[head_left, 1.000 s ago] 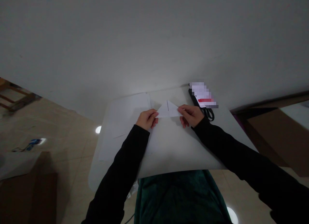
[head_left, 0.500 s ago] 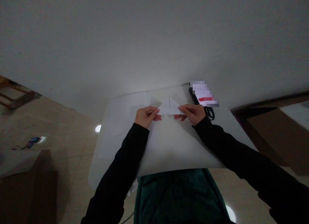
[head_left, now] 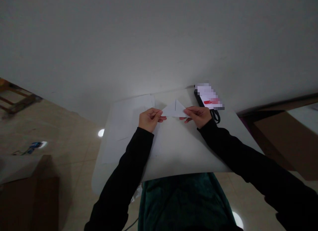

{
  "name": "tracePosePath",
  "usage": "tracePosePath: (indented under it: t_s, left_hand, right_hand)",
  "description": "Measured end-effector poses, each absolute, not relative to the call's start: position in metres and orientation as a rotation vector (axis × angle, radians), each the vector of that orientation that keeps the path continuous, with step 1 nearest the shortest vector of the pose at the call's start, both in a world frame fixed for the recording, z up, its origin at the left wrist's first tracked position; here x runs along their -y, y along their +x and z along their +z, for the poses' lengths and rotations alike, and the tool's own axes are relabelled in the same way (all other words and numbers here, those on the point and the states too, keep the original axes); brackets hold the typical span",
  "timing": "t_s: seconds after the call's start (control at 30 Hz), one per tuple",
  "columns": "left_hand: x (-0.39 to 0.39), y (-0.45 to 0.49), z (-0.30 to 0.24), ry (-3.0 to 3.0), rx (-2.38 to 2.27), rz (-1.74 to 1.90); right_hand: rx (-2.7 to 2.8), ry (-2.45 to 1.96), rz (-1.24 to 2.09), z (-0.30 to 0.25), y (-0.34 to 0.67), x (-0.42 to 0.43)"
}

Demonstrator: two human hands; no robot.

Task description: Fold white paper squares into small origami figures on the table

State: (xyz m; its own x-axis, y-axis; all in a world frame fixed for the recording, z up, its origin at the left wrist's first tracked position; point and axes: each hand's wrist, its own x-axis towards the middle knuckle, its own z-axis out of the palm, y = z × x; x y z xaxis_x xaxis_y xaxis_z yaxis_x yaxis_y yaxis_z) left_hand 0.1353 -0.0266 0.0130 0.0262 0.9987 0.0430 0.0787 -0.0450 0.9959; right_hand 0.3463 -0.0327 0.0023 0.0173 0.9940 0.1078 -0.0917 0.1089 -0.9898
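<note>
Head-worn; aimed forward and down from the six o'clock side, near above white tabletop (head_left: 179, 151), facing wall (head_left: 159, 42) at twelve.

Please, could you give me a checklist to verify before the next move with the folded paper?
1. Folded paper is triangular, with its tip at the far side: ok.
2. Left hand pinches its left end: ok.
3. Right hand pinches its right end: ok.
4. The paper is sharply creased: cannot tell; too small.
5. Left hand is clear of the white sheets: cannot tell.
</note>
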Motion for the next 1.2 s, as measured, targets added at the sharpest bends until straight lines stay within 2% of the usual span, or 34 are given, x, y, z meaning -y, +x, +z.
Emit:
tracePosePath:
  t_s: [0.07,0.3,0.5,0.63,0.77,0.9,0.97,1.2]
  left_hand:
    - [0.029,0.136,0.017,1.323,-1.210,1.216]
    - [0.037,0.140,0.028,1.439,-1.015,1.274]
    - [0.044,0.157,0.018,1.482,-0.755,1.195]
    - [0.044,0.159,0.013,1.493,-0.658,1.106]
    - [0.041,0.157,0.009,1.425,-0.751,1.160]
    - [0.042,0.157,0.010,1.335,-0.846,1.132]
    - [0.043,0.157,0.012,1.306,-0.818,1.084]
    - [0.044,0.156,0.016,1.406,-0.807,0.956]
  right_hand:
    - [1.133,-1.033,1.232,0.005,0.345,0.035]
    - [0.756,-0.978,1.806,0.011,0.335,0.043]
    - [0.611,-0.952,1.907,0.004,0.324,0.049]
    - [0.730,-0.918,1.920,-0.002,0.320,0.053]
    - [1.030,-0.932,1.760,0.002,0.322,0.057]
    - [1.457,-1.081,1.157,0.014,0.328,0.062]
    - [1.616,-1.086,0.978,0.016,0.330,0.063]
    - [1.667,-1.005,1.119,0.009,0.328,0.063]
